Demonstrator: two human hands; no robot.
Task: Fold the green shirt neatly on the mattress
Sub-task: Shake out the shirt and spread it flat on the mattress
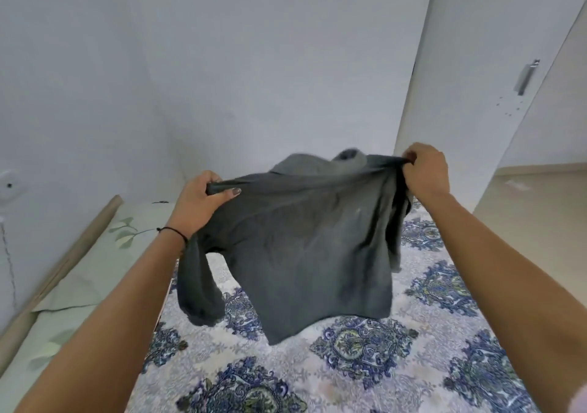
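We hold the shirt [305,241] up mid-frame above the mattress [365,342], left hand [200,203] and right hand [425,171] each gripping a shoulder, apparently spreading it, so next we should lay it flat.

The shirt [301,247] hides part of the mattress [317,390]; its collar [349,156] is blurred, maybe a hood.

Shirt [305,247] matt soft cloth; mattress [365,365] (patterned) woven fabric.
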